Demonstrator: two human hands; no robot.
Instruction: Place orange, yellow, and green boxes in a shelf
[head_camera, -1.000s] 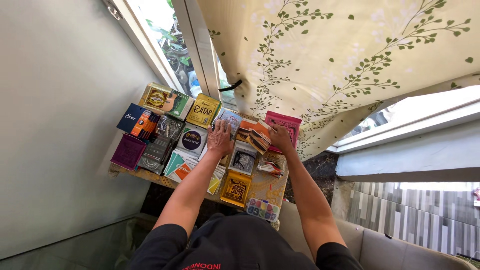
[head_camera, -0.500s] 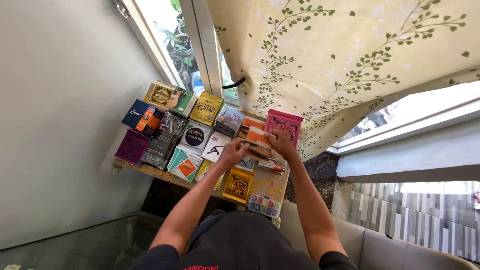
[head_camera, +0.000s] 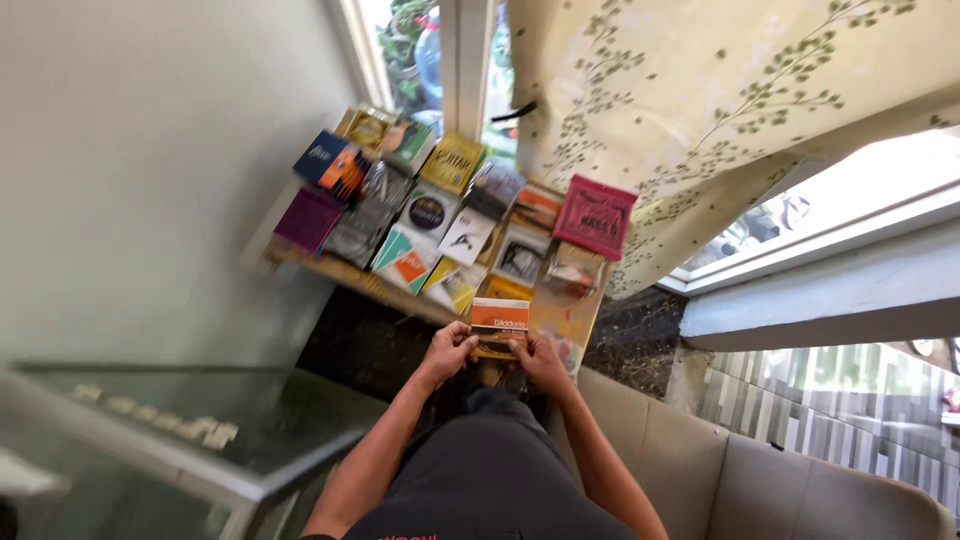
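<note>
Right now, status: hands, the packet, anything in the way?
Left hand and right hand both grip the orange-and-white packet, raised near the body. Other packets cover the wooden shelf. Nothing between hands and shelf.

A small flat packet (head_camera: 499, 322), orange above and white below, is held upright just off the wooden table's (head_camera: 300, 255) near edge.

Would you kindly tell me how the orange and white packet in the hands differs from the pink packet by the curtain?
The orange and white packet is held off the table between the left hand and right hand; the pink packet lies untouched on the wooden table. The first is two-coloured, the second pink all over. Both are flat and squarish.
</note>
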